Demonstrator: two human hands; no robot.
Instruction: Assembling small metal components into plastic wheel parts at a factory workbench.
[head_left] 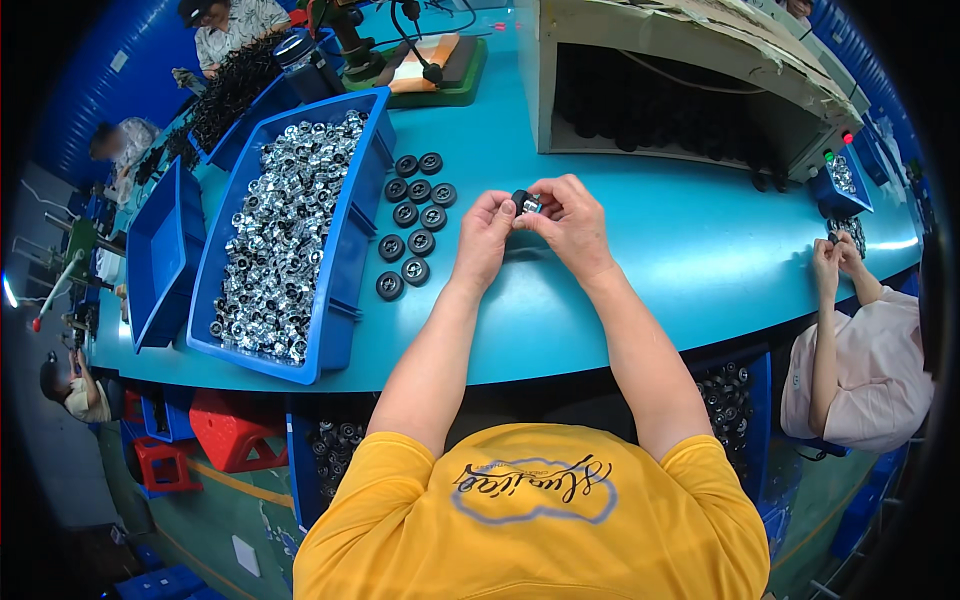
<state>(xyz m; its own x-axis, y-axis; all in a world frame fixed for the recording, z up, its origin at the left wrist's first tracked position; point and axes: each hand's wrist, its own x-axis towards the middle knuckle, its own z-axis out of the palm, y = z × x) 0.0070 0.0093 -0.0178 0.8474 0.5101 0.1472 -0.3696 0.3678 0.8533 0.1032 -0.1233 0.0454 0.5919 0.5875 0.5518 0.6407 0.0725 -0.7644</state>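
My left hand (486,238) and my right hand (574,224) meet above the turquoise table. Between my fingertips is a small black wheel (519,198), pinched on its left side by my left hand. Against its right side sits a shiny silver hub piece (533,206), gripped by my right thumb and fingers. How far the two parts fit together is hidden by my fingers. Several black wheels (419,190) lie flat in loose rows left of my hands. Beyond them a blue bin (345,230) is heaped with silver hub pieces (285,235).
An empty-looking blue tray (165,260) tilts beside the full bin. A box-like shelf (545,90) holding dark parts stands at the far right. A person in a pale shirt (860,365) works at right. Bins of wheels (725,405) sit below the table edge, near red stools (230,430).
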